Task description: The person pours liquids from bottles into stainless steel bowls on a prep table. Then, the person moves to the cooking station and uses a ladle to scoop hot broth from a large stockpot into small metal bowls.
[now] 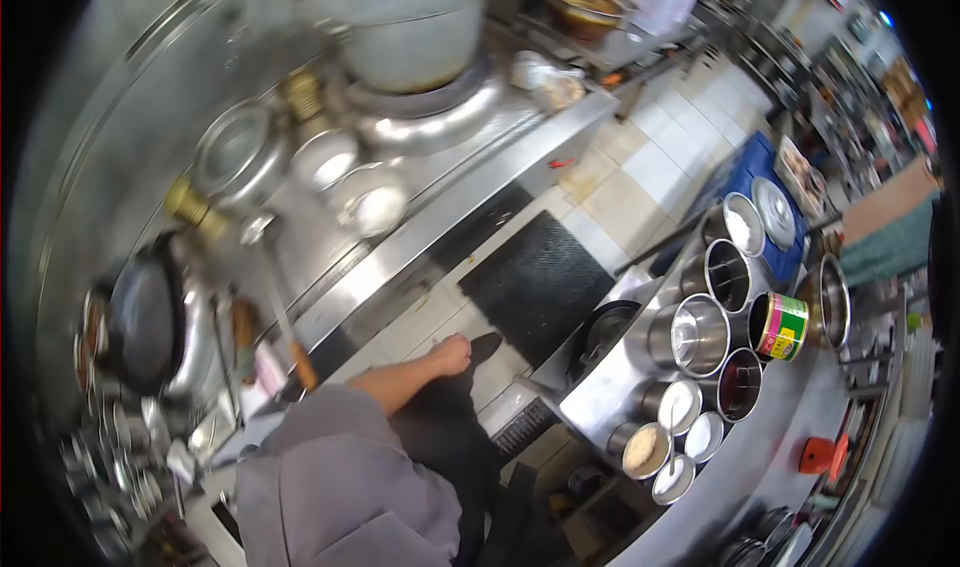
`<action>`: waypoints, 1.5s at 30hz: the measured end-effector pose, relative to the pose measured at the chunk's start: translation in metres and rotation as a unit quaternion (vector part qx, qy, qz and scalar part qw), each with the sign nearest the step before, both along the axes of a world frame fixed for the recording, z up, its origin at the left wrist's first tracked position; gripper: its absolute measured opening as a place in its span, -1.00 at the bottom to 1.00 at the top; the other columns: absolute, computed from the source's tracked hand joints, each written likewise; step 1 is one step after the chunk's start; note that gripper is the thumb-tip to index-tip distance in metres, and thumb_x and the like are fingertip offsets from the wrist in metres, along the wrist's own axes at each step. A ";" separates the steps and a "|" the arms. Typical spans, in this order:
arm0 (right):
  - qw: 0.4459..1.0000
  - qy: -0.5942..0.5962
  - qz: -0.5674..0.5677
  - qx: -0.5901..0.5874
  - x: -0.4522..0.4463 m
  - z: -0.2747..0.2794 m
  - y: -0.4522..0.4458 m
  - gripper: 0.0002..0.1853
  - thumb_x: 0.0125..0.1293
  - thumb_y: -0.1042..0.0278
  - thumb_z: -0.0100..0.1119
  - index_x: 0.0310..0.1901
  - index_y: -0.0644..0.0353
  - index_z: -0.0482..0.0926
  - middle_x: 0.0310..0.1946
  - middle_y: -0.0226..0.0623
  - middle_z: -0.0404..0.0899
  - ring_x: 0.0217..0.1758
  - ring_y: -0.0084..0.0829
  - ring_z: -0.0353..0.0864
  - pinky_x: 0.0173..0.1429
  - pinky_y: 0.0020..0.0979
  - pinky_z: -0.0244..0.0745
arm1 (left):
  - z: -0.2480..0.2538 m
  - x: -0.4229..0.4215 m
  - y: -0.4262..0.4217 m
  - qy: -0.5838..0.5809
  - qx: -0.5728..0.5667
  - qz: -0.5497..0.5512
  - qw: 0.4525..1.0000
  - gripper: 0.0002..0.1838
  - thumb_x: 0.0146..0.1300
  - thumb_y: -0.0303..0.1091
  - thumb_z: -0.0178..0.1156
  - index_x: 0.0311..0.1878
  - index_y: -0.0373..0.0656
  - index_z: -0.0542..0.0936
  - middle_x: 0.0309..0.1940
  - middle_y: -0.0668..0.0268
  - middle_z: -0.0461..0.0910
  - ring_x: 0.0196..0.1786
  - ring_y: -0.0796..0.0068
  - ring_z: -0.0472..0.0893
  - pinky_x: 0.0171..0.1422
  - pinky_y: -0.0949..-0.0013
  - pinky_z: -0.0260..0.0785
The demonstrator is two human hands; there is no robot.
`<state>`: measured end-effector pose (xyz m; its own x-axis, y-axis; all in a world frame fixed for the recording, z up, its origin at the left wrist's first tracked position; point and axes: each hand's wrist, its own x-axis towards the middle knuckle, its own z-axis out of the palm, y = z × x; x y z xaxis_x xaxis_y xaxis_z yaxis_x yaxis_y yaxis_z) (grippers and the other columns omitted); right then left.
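My left hand (452, 354) hangs low in front of me, over my dark trousers and close to my dark shoe (487, 349). Its fingers look curled in, and nothing shows in them. My right hand is out of view. To the left, a long-handled ladle (285, 312) with a wooden grip lies on the steel stove top. Beyond it stand a bowl of white contents (375, 207) and a smaller bowl (328, 160). A dark wok (148, 312) rests at the far left.
A large steaming pot (410, 52) stands on a burner. On the right, a steel counter holds several metal pots (690, 337), a labelled tin (780, 327) and seasoning containers (645, 451). A black mat (540, 274) lies on the tiled floor between.
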<state>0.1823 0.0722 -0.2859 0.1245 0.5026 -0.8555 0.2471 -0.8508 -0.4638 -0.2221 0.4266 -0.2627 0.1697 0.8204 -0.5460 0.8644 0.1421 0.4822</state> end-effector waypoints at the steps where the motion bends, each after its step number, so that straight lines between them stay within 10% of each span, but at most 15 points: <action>1: 1.000 -0.004 0.022 0.002 0.009 0.009 -0.003 -0.57 0.33 0.16 0.18 0.11 0.27 0.55 -0.18 -0.04 0.67 -0.08 -0.18 0.68 -0.04 -0.21 0.53 | 0.003 -0.022 -0.025 -0.013 -0.031 -0.011 0.999 -0.73 0.15 -0.28 0.23 -0.13 -0.19 0.66 0.02 0.02 0.59 0.18 0.04 0.55 0.16 0.04 0.46; 8: 0.979 -0.031 0.200 0.016 0.030 0.069 0.016 -0.57 0.30 0.14 0.18 0.07 0.29 0.58 -0.14 0.02 0.67 -0.04 -0.11 0.68 0.04 -0.17 0.53 | 0.149 -0.092 -0.198 -0.079 0.132 0.142 0.978 -0.72 0.14 -0.17 0.35 -0.28 -0.16 0.55 -0.21 0.09 0.58 -0.16 0.04 0.62 -0.06 0.07 0.47; 14: 0.908 -0.065 0.409 0.071 -0.026 0.104 0.082 -0.56 0.28 0.13 0.17 0.04 0.31 0.61 -0.11 0.08 0.67 0.00 -0.06 0.68 0.11 -0.15 0.52 | 0.198 -0.127 -0.294 -0.139 0.150 0.229 0.952 -0.70 0.21 -0.18 0.27 -0.14 -0.20 0.54 -0.15 0.09 0.59 -0.03 0.04 0.58 0.07 0.12 0.44; 20: 0.758 -0.125 0.546 0.333 -0.213 0.126 0.165 -0.65 0.21 0.16 0.25 -0.15 0.31 0.65 -0.21 0.13 0.67 -0.10 0.11 0.66 0.01 -0.09 0.55 | 0.186 -0.176 -0.368 -0.111 0.191 0.274 0.936 -0.70 0.22 -0.19 0.29 -0.13 -0.19 0.55 -0.20 0.14 0.58 -0.13 0.16 0.60 -0.06 0.17 0.46; 27: 0.608 0.020 0.572 0.550 -0.529 0.229 0.181 -0.25 0.18 0.24 0.39 0.36 0.12 0.24 0.14 0.14 0.28 0.00 0.09 0.52 0.12 -0.12 0.51 | 0.212 -0.232 -0.434 -0.140 0.176 0.349 0.910 -0.75 0.24 -0.20 0.29 -0.17 -0.16 0.55 -0.21 0.10 0.59 -0.11 0.05 0.60 -0.04 0.11 0.45; 30: 0.611 -0.073 0.584 0.530 -0.590 0.207 0.181 -0.16 0.17 0.34 0.34 0.44 0.09 0.09 0.16 0.17 0.22 0.05 0.17 0.49 0.11 -0.07 0.50 | 0.224 -0.260 -0.458 -0.125 0.154 0.388 0.900 -0.70 0.25 -0.18 0.31 -0.09 -0.18 0.58 -0.18 0.09 0.62 -0.08 0.10 0.64 0.01 0.17 0.49; 33: 0.727 -0.056 0.576 0.369 -0.616 0.188 0.190 -0.12 0.16 0.45 0.24 0.48 0.11 -0.01 0.20 0.21 0.14 -0.05 0.28 0.53 0.09 -0.01 0.50 | 0.214 -0.283 -0.486 -0.121 0.158 0.459 0.866 -0.65 0.26 -0.18 0.33 -0.01 -0.20 0.60 -0.13 0.12 0.66 -0.04 0.22 0.67 0.09 0.23 0.51; 37: 0.704 0.064 0.449 0.547 -0.609 0.158 0.220 -0.21 0.17 0.52 0.16 0.45 0.12 0.11 -0.44 -0.12 0.50 -0.48 0.03 0.61 -0.40 -0.16 0.56 | 0.207 -0.299 -0.512 -0.111 0.131 0.465 0.868 -0.64 0.24 -0.17 0.32 -0.01 -0.20 0.59 -0.09 0.09 0.65 0.00 0.13 0.64 0.11 0.19 0.49; 38: 0.783 0.128 0.429 0.432 -0.605 0.178 0.225 -0.28 0.30 0.42 0.17 0.46 0.14 0.12 -0.71 -0.37 0.36 -0.63 -0.33 0.52 -0.59 -0.32 0.44 | 0.202 -0.303 -0.520 -0.109 0.120 0.460 0.873 -0.64 0.24 -0.16 0.31 -0.01 -0.19 0.59 -0.08 0.08 0.64 0.02 0.08 0.63 0.12 0.16 0.48; 41: 0.843 0.231 0.345 0.342 -0.601 0.256 0.239 -0.32 0.43 0.29 0.12 0.49 0.14 0.06 -0.68 -0.41 0.37 -0.73 -0.57 0.36 -0.69 -0.45 0.32 | 0.179 -0.305 -0.537 -0.159 0.130 0.485 0.850 -0.63 0.24 -0.14 0.31 0.00 -0.17 0.59 -0.07 0.09 0.64 0.02 0.05 0.62 0.12 0.16 0.47; 45: 0.794 0.313 0.276 0.442 -0.649 0.345 0.323 -0.32 0.45 0.35 0.06 0.51 0.17 0.00 -0.67 -0.47 0.32 -0.75 -0.60 0.33 -0.74 -0.49 0.24 | 0.202 -0.304 -0.527 -0.202 0.070 0.521 0.826 -0.63 0.25 -0.13 0.30 0.00 -0.19 0.59 -0.06 0.07 0.63 0.05 0.03 0.61 0.14 0.16 0.45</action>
